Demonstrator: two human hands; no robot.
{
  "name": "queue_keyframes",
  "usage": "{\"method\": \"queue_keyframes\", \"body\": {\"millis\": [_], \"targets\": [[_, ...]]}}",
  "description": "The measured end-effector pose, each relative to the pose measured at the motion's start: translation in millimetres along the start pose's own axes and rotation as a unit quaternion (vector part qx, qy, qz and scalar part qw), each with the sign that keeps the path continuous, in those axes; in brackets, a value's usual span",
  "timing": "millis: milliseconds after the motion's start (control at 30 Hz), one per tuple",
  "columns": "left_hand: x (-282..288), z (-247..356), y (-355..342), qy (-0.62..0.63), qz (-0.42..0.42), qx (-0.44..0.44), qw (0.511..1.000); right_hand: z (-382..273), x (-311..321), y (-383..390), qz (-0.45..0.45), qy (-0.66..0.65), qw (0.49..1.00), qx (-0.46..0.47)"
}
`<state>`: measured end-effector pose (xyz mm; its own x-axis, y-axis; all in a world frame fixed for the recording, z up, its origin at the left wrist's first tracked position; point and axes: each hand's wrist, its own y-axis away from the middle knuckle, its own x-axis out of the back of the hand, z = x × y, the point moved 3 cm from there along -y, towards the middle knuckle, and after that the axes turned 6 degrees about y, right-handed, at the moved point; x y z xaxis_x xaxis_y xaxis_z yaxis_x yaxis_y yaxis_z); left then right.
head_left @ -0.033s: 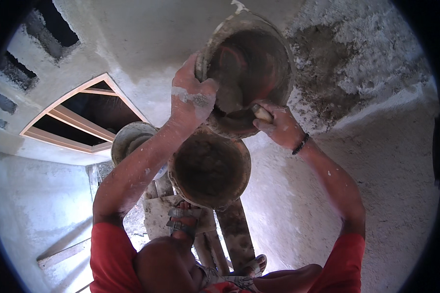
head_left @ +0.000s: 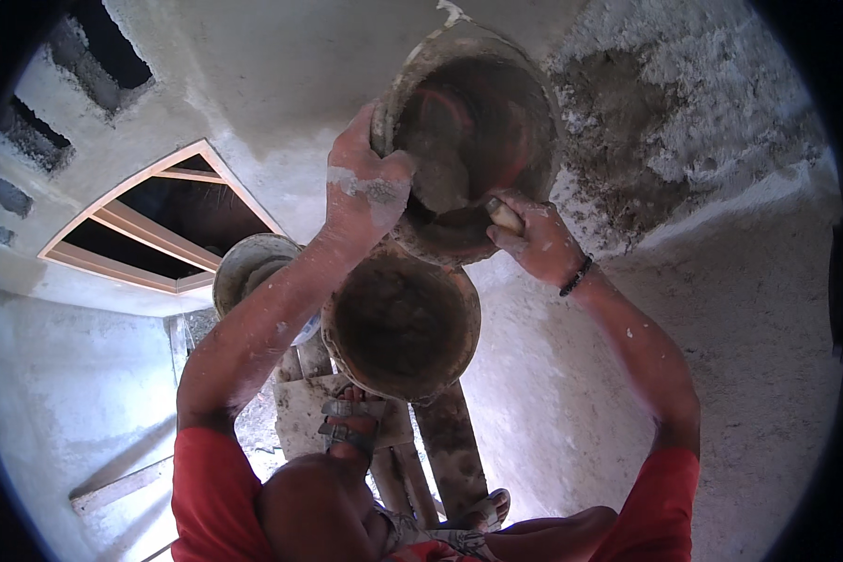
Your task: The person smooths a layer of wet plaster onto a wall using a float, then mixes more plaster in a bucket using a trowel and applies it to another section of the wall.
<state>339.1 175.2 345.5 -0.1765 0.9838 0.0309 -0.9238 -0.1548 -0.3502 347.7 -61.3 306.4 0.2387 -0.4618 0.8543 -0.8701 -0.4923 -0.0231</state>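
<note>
My left hand (head_left: 370,178), its back smeared with grey mortar, is closed on the left rim of a mortar-caked bucket (head_left: 545,103). The bucket is tipped so that its mouth faces me, and wet grey mortar clings inside. At its lower right edge, my right hand (head_left: 540,239) grips the pale rounded handle of a trowel (head_left: 504,217). Mortar and the bucket's shadow partly hide the trowel's blade. Directly below hangs or stands a second, wider bucket (head_left: 473,323) with dark mortar in it; its support is hidden.
Behind my left forearm is a pale bucket (head_left: 229,272). Mortar-stained planks (head_left: 450,440) lie under my sandalled feet, with gaps between them. A wooden-framed opening (head_left: 122,217) and slots break the wall at left. Rough, damp mortar (head_left: 628,150) covers the wall at right.
</note>
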Motion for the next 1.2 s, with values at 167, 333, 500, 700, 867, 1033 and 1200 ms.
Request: {"method": "queue_keyframes", "body": {"millis": [167,333,500,700,867,1033,1200], "targets": [[3.9,-15.3,-5.2,0.039,0.05,0.014,0.998,1.8,14.7,-2.4,0.034,0.076,0.997,-0.001],[32.5,-47.8,-14.0,0.086,0.088,0.083,0.989,-12.5,36.8,-4.2,0.011,0.103,0.994,0.021],[55.5,-44.1,-22.5,0.121,0.14,0.006,0.983,-54.7,81.1,-5.8,-0.025,0.054,0.998,-0.005],[83.4,-43.1,-26.0,0.176,0.165,0.073,0.968,-82.9,125.0,-22.9,-0.055,-0.127,0.99,0.005],[95.3,-23.9,-21.4,0.162,0.17,0.099,0.967,-4.8,132.5,-66.0,-0.044,-0.301,0.944,-0.123],[71.3,-33.2,-24.3,0.169,0.139,0.103,0.97,137.9,259.8,-106.6,0.248,0.195,0.936,-0.157],[70.3,-35.2,-21.6,0.166,0.121,0.1,0.974,87.8,269.0,-78.1,0.319,0.098,0.932,-0.143]]}}
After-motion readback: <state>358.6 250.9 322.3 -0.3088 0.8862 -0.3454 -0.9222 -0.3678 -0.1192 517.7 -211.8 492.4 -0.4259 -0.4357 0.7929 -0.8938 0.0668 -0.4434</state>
